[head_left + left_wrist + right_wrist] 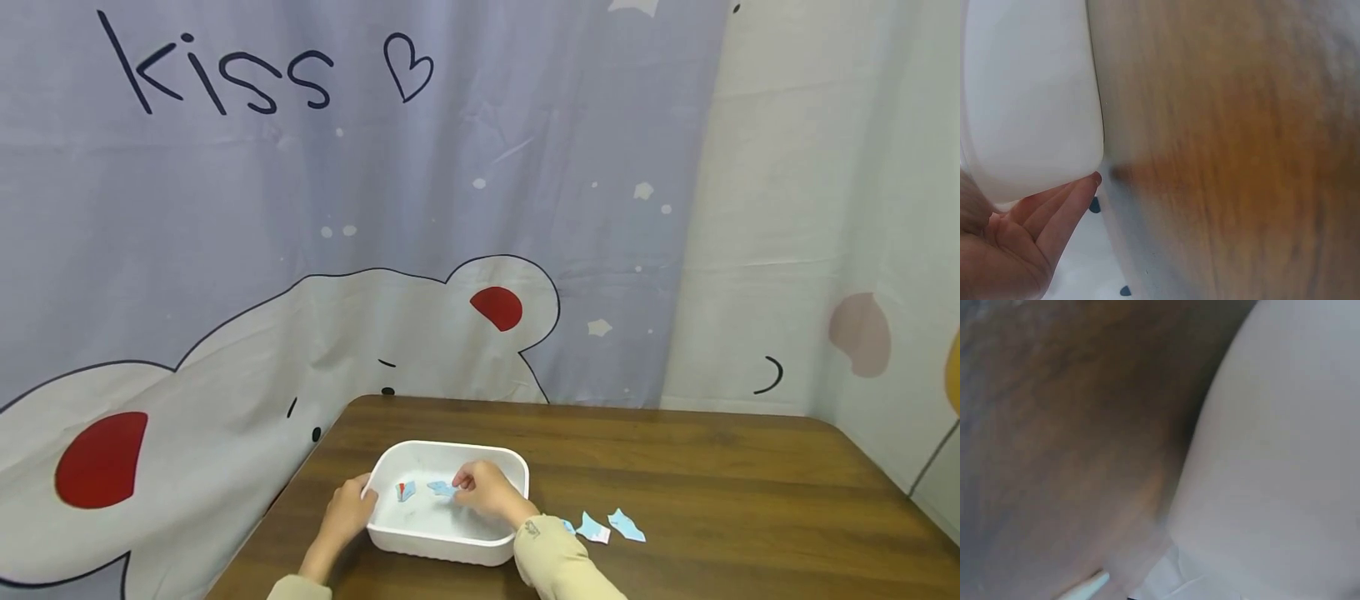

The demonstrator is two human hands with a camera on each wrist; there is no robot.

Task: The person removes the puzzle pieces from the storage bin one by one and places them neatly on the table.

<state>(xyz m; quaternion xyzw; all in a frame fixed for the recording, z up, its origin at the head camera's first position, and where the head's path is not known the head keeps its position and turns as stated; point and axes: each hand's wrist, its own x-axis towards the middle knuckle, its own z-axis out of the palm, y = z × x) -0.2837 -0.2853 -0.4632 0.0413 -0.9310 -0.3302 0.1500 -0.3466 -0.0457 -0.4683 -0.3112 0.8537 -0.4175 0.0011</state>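
A white plastic basin (442,550) stands on the wooden table. My left hand (347,510) holds its left end, thumb at the rim; in the left wrist view the fingers (1063,219) lie against the outer wall. My right hand (483,490) reaches over the near rim and pinches a light blue torn paper piece (442,488) inside. Left of that, another blue piece with a red mark (406,491) lies on the basin floor. The right wrist view shows the basin wall (1272,462), with the right hand out of sight.
Right of the basin, a few more blue pieces lie on the table (720,500): one pointed (626,526), one with a pale corner (592,527), and one partly behind the right sleeve (558,554). A printed curtain (600,208) hangs behind the table.
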